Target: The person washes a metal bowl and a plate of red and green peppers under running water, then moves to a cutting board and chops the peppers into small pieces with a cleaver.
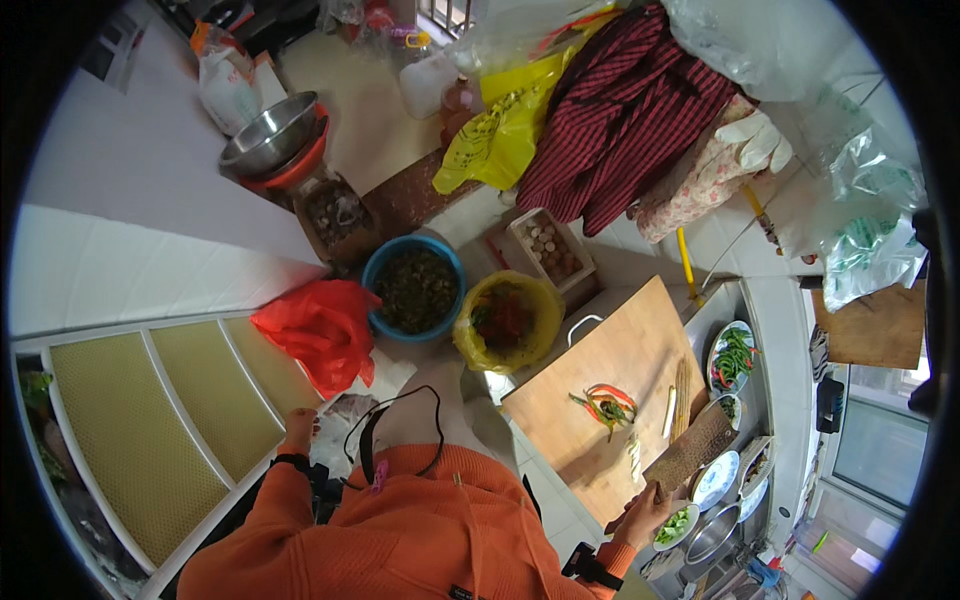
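My right hand (pixel 643 519) grips the handle of a cleaver with a dimpled blade (pixel 694 454), held over the right edge of a wooden cutting board (pixel 555 390). On the board lie red and green chili peppers (pixel 609 405), a pale stalk (pixel 669 411), a bundle of thin sticks (pixel 681 397) and a whitish piece (pixel 634 456). My left hand (pixel 300 427) is down at my left, by the white frame of a mesh-panelled cabinet door (pixel 184 367). Its fingers are small in view, and I cannot tell whether they touch the frame.
Beyond the board stand a plate of green peppers (pixel 733 361), a bowl of chopped greens (pixel 676 523), a blue-patterned plate (pixel 716 480) and a metal basin (pixel 712 534). Ahead are a blue tub (pixel 367 304), a yellow-lined bucket (pixel 551 341), a red plastic bag (pixel 319 326) and an egg box (pixel 585 279).
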`<state>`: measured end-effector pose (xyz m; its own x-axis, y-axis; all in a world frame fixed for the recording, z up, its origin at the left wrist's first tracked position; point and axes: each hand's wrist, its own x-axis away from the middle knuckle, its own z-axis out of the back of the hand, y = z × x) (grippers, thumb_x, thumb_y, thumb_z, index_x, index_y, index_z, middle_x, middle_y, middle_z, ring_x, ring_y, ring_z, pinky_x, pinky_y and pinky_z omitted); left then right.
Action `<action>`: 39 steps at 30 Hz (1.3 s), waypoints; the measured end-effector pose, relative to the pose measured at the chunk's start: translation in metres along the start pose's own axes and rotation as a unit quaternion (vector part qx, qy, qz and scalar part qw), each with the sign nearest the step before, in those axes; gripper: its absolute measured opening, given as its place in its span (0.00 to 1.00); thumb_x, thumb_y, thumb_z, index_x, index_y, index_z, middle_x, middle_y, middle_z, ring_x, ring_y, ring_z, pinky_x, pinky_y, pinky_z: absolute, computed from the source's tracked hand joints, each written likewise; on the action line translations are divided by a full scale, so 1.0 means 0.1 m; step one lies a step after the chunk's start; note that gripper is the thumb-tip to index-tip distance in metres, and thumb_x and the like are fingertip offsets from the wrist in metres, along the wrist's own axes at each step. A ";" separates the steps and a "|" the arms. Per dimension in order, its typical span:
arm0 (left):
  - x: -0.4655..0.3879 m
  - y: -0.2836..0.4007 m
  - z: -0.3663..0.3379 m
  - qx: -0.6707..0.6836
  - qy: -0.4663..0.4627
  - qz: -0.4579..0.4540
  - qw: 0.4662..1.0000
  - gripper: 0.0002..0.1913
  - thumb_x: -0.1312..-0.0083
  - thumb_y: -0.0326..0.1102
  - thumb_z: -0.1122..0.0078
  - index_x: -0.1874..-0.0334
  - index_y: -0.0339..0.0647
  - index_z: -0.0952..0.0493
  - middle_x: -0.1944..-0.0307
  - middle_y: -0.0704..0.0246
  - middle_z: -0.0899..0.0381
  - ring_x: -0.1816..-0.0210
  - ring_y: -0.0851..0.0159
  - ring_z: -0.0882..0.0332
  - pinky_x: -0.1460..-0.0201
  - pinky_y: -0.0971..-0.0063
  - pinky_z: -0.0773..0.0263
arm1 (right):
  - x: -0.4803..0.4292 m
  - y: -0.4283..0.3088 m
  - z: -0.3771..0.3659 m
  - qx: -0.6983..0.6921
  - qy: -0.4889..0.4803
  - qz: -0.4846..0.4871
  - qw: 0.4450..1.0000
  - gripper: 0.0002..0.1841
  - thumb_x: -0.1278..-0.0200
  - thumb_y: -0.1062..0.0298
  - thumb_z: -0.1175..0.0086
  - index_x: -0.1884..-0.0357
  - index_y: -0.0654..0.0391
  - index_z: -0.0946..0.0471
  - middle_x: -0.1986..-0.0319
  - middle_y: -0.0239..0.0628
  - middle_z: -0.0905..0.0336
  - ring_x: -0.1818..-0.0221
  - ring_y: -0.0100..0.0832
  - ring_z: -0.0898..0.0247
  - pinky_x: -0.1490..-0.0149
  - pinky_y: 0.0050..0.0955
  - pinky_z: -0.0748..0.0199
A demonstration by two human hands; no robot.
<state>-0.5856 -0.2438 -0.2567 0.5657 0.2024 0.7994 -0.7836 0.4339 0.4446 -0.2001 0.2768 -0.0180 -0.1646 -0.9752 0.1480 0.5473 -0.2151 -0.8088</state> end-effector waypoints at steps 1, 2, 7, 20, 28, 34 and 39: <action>0.02 0.08 -0.07 0.011 -0.008 0.004 1.000 0.08 0.36 0.35 0.43 0.66 0.37 0.22 0.78 0.68 0.25 0.81 0.68 0.27 0.81 0.78 0.35 | -0.01 -0.03 -0.01 0.007 0.003 0.012 1.000 0.10 0.30 0.68 0.47 0.53 0.62 0.25 0.81 0.27 0.30 0.85 0.17 0.41 0.82 0.21 0.43; 0.04 0.17 -0.10 0.027 -0.051 -0.006 0.998 0.08 0.36 0.36 0.43 0.67 0.39 0.22 0.78 0.70 0.25 0.80 0.70 0.27 0.81 0.79 0.36 | 0.00 -0.04 0.00 0.019 0.010 0.016 1.000 0.10 0.30 0.67 0.46 0.52 0.62 0.24 0.80 0.27 0.30 0.85 0.17 0.41 0.81 0.21 0.42; 0.00 0.60 -0.36 0.018 -0.083 -0.037 0.996 0.06 0.35 0.37 0.41 0.65 0.43 0.23 0.75 0.73 0.24 0.77 0.72 0.27 0.77 0.80 0.34 | 0.15 0.05 0.12 0.047 0.040 -0.008 0.998 0.09 0.30 0.65 0.45 0.55 0.60 0.24 0.82 0.26 0.31 0.85 0.16 0.41 0.82 0.20 0.43; 0.44 2.06 -1.75 -0.109 -0.214 -0.302 0.923 0.06 0.33 0.29 0.42 0.58 0.36 0.20 0.70 0.74 0.23 0.72 0.77 0.29 0.71 0.84 0.34 | 0.42 0.40 0.56 -0.062 0.046 -0.043 0.996 0.06 0.30 0.69 0.45 0.61 0.62 0.26 0.80 0.26 0.29 0.84 0.14 0.42 0.82 0.18 0.44; 2.01 2.62 -3.20 -0.273 -0.369 -0.548 0.699 0.09 0.37 0.30 0.36 0.59 0.32 0.19 0.62 0.67 0.16 0.61 0.71 0.20 0.56 0.76 0.26 | 0.41 0.60 0.60 0.070 -0.133 -0.023 0.988 0.09 0.36 0.71 0.39 0.65 0.65 0.26 0.82 0.34 0.27 0.78 0.19 0.41 0.73 0.25 0.36; 2.92 2.54 -4.19 -0.363 -0.442 -0.619 0.538 0.06 0.39 0.28 0.35 0.62 0.33 0.18 0.65 0.64 0.19 0.63 0.67 0.20 0.59 0.74 0.25 | 0.37 0.71 0.65 0.121 -0.219 -0.051 0.967 0.11 0.37 0.68 0.38 0.61 0.65 0.23 0.81 0.39 0.25 0.77 0.22 0.38 0.70 0.27 0.33; 3.25 2.22 -4.64 -0.408 -0.418 -0.672 0.455 0.06 0.41 0.27 0.36 0.63 0.35 0.17 0.65 0.62 0.19 0.64 0.61 0.20 0.60 0.70 0.25 | 0.31 0.87 0.70 0.103 -0.225 -0.076 0.966 0.12 0.37 0.67 0.38 0.62 0.66 0.23 0.80 0.43 0.25 0.78 0.27 0.35 0.69 0.30 0.32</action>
<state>-0.4568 0.3254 -0.0857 -0.1695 -0.9841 0.0526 0.6759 -0.0772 0.7329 -0.0996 0.2243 -0.0442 0.0932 -0.8455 0.5258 0.7044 -0.3173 -0.6349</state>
